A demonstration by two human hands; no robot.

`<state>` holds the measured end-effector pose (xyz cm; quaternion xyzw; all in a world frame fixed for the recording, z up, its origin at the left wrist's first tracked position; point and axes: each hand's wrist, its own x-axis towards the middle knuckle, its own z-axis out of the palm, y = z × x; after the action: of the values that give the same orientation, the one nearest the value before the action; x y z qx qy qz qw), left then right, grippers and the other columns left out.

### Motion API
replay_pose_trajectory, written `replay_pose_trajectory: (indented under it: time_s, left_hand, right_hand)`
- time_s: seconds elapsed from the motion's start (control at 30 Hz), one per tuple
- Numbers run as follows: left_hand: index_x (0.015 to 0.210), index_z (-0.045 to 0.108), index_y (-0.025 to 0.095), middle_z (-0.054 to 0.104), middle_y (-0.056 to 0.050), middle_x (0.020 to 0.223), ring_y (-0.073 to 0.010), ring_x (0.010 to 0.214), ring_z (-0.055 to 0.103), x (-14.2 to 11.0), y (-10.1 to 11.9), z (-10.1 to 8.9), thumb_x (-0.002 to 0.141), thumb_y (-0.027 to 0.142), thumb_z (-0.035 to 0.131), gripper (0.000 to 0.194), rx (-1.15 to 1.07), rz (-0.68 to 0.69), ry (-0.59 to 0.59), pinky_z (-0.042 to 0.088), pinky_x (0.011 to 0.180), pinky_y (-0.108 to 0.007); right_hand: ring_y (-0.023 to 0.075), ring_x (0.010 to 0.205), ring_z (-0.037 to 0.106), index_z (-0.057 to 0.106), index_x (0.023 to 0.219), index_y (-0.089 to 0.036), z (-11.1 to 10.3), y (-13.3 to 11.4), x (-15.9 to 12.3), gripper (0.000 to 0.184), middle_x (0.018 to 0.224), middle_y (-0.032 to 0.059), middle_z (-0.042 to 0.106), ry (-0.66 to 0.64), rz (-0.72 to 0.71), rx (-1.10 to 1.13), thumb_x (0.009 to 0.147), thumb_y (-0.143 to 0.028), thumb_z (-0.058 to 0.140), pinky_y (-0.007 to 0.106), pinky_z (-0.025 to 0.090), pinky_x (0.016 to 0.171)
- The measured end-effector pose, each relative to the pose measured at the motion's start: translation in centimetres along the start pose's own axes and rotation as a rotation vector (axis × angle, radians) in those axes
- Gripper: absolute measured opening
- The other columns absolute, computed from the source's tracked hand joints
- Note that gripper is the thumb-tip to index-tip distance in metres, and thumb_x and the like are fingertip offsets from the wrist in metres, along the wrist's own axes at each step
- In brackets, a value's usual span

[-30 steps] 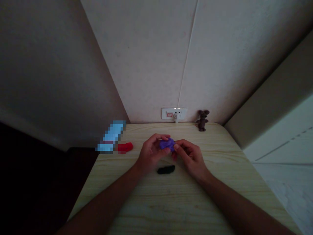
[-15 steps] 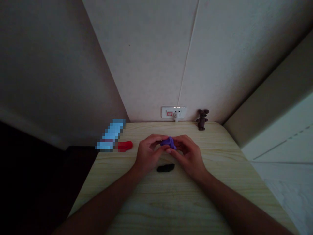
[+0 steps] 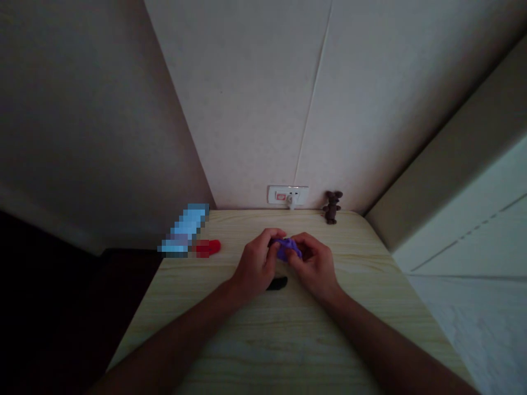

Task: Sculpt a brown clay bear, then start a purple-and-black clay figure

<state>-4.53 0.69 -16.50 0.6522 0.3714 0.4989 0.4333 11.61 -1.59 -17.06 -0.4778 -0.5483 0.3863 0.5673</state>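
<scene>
A soft lump of purple modelling clay point(image 3: 284, 252) is held between my two hands, above the wooden table. My left hand point(image 3: 256, 260) pinches it from the left, thumb on the near side. From the other side my right hand point(image 3: 315, 262) grips it, its thumb pressed into the clay. Just below the hands lies a black elongated piece point(image 3: 278, 283), its left end partly hidden behind my left hand. A red piece point(image 3: 213, 247) rests to the left, next to a phone-like bright screen point(image 3: 185, 230) that is blurred out.
The pale wood-grain table point(image 3: 267, 340) meets a wall with a socket point(image 3: 280, 195) and a plug in it. A small brown animal-shaped figure point(image 3: 331, 207) stands near the back right corner. A pale cabinet-like surface point(image 3: 461, 219) rises at the right.
The purple clay looks flatter and more spread, with both thumbs now pressing its near side. My left hand has turned a little and covers part of the black piece. The view has shifted slightly.
</scene>
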Motion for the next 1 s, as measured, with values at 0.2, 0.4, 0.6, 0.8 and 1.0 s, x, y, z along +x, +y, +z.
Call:
replay_pose_trajectory:
  time_s: [0.2, 0.4, 0.6, 0.8, 1.0]
  left_hand:
    - [0.102, 0.062, 0.019, 0.075, -0.005, 0.086, -0.0175, 0.071, 0.071, 1.8, 1.6, 0.1, 0.093, 0.032, 0.066, 0.016, -0.213, -0.063, 0.048, 0.056, 0.065, -0.028]
    - [0.104, 0.065, 0.019, 0.078, -0.007, 0.1, -0.0191, 0.088, 0.076, 5.3, 5.6, -0.2, 0.079, 0.034, 0.085, 0.036, -0.324, -0.034, 0.139, 0.059, 0.076, -0.029]
    - [0.093, 0.076, 0.014, 0.082, -0.008, 0.09, -0.0209, 0.085, 0.077, 8.2, 8.7, -0.9, 0.081, 0.032, 0.082, 0.022, -0.316, 0.008, 0.17, 0.06, 0.083, -0.032]
    - [0.089, 0.076, 0.014, 0.079, -0.006, 0.085, -0.0199, 0.08, 0.073, 8.0, 9.7, -1.2, 0.088, 0.028, 0.074, 0.014, -0.207, 0.075, 0.087, 0.056, 0.077, -0.03]
    - [0.085, 0.073, 0.013, 0.068, -0.003, 0.072, -0.0156, 0.069, 0.063, 7.2, 10.7, -0.7, 0.088, 0.033, 0.074, 0.019, -0.577, -0.062, -0.095, 0.05, 0.07, -0.028]
  right_hand:
    - [0.0172, 0.053, 0.064, 0.074, 0.082, -0.02, -0.1, -2.3, 0.9, 0.02, 0.062, 0.0005, 0.07, -0.04, 0.014, 0.117, 0.089, -0.039, 0.071, 0.029, 0.054, 0.054]
    - [0.0176, 0.065, 0.069, 0.073, 0.097, -0.022, -0.2, -5.7, 3.7, 0.019, 0.076, 0.0027, 0.076, 0.095, -0.143, 0.129, 0.096, -0.041, 0.068, 0.03, 0.057, 0.065]
    - [0.0207, 0.083, 0.072, 0.072, 0.109, -0.023, -0.5, -9.1, 6.9, 0.038, 0.094, 0.0054, 0.077, 0.094, -0.29, -0.023, 0.079, -0.04, 0.088, 0.033, 0.059, 0.077]
    - [0.0186, 0.068, 0.066, 0.08, 0.09, -0.019, -1.0, -10.9, 7.7, 0.032, 0.076, 0.006, 0.076, -0.04, -0.216, -0.118, 0.085, -0.05, 0.081, 0.03, 0.054, 0.063]
    - [0.0145, 0.059, 0.063, 0.076, 0.081, -0.018, -1.1, -11.6, 7.3, 0.033, 0.067, 0.0025, 0.071, -0.207, -0.092, 0.302, 0.091, -0.049, 0.076, 0.026, 0.052, 0.058]
